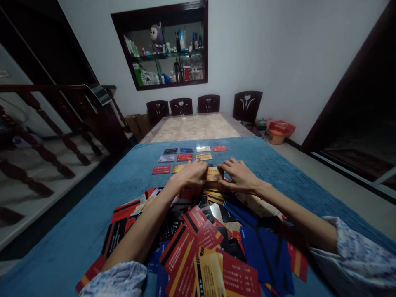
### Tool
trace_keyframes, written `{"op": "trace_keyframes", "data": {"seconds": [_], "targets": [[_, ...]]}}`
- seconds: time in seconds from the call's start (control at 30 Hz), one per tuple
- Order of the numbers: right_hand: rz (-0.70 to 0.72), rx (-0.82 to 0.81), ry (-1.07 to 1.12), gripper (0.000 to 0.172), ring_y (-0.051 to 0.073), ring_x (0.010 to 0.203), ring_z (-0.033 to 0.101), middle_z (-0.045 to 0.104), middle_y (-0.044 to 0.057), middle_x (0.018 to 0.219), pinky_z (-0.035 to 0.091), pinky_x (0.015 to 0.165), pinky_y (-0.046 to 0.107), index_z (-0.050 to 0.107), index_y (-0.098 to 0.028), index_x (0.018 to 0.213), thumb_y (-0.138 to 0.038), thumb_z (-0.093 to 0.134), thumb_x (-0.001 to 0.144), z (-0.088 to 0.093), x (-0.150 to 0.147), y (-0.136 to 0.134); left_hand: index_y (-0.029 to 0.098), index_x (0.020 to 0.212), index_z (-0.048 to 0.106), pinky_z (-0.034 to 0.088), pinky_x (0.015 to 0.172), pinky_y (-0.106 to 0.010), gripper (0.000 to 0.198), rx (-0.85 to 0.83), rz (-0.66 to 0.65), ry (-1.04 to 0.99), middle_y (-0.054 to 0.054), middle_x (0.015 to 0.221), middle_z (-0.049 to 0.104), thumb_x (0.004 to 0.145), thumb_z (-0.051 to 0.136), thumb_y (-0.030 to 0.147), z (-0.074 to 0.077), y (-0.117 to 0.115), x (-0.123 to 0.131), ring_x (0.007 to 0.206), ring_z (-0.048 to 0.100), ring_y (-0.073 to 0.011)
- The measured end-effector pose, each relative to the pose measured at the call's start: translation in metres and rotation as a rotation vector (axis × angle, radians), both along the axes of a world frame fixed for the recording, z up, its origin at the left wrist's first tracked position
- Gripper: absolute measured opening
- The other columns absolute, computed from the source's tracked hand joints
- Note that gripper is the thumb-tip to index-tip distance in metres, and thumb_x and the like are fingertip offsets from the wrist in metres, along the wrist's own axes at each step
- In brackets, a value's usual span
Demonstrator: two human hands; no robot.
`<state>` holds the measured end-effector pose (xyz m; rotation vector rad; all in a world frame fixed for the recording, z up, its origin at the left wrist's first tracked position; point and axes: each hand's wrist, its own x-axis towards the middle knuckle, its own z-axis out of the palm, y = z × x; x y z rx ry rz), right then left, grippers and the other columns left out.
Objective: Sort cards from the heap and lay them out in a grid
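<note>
A small stack of gold plastic cards stands between my two hands, above the near part of the table. My left hand grips its left edge with curled fingers. On the opposite edge, the thumb and fingers of my right hand close on the same stack. Beneath and nearer to me spreads a heap of loose cards in red, black, blue and gold. Just beyond my hands, several cards lie in rows, among them a red card at the left and a gold card. My left hand partly covers the nearest row.
A blue cloth covers the near table; bare marble-patterned tabletop shows beyond it. Dark chairs line the far end. A wooden railing runs at the left, and an orange bucket stands on the floor at right.
</note>
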<state>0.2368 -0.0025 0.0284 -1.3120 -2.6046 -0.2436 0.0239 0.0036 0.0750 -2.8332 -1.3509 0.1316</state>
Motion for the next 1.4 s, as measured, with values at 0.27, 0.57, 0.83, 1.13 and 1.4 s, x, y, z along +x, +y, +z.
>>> {"op": "trace_keyframes", "data": {"seconds": [0.27,0.57,0.83,1.13,1.4], "targets": [[-0.016,-0.03,-0.054,0.04,0.03,0.107,0.048,0.062,0.014,0.113,0.035,0.08,0.037,0.064,-0.02,0.112,-0.052,0.054,0.09,0.015,-0.011,0.007,0.019,0.097,0.062,0.044,0.09,-0.037,0.02,0.005,0.022,0.027,-0.008,0.113,0.061,0.077,0.062,0.021,0.009,0.014,-0.01,0.108,0.052,-0.0265],[-0.014,-0.107,-0.103,0.034,0.03,0.112,0.047,0.059,0.015,0.119,0.038,0.084,0.039,0.066,-0.019,0.105,-0.048,0.057,0.089,0.029,-0.038,0.023,0.018,0.096,0.062,0.044,0.091,-0.038,0.019,-0.017,0.07,0.102,-0.008,0.114,0.062,0.078,0.063,0.025,0.017,0.024,-0.028,0.111,0.05,-0.0281],[-0.014,-0.151,-0.097,0.031,0.032,0.115,0.046,0.058,0.015,0.124,0.04,0.087,0.042,0.067,-0.019,0.106,-0.043,0.057,0.088,0.026,-0.068,0.04,0.019,0.092,0.063,0.045,0.095,-0.04,0.016,-0.02,0.103,0.124,-0.007,0.109,0.065,0.078,0.06,0.024,0.008,0.041,-0.055,0.109,0.054,-0.0272],[0.01,-0.165,-0.086,0.037,0.035,0.116,0.048,0.06,0.016,0.123,0.043,0.089,0.046,0.069,-0.019,0.111,-0.044,0.058,0.085,0.015,-0.099,0.06,0.02,0.094,0.065,0.046,0.096,-0.044,0.016,-0.027,0.184,0.189,-0.008,0.113,0.064,0.079,0.06,0.025,0.007,0.046,-0.078,0.11,0.055,-0.0267],[-0.013,-0.239,-0.102,0.038,0.034,0.118,0.051,0.063,0.013,0.121,0.043,0.094,0.05,0.069,-0.025,0.112,-0.049,0.06,0.084,0.011,-0.116,0.074,0.021,0.098,0.065,0.042,0.096,-0.052,0.02,-0.055,0.25,0.238,-0.009,0.108,0.067,0.079,0.061,0.027,-0.001,0.056,-0.093,0.11,0.054,-0.0297]]}}
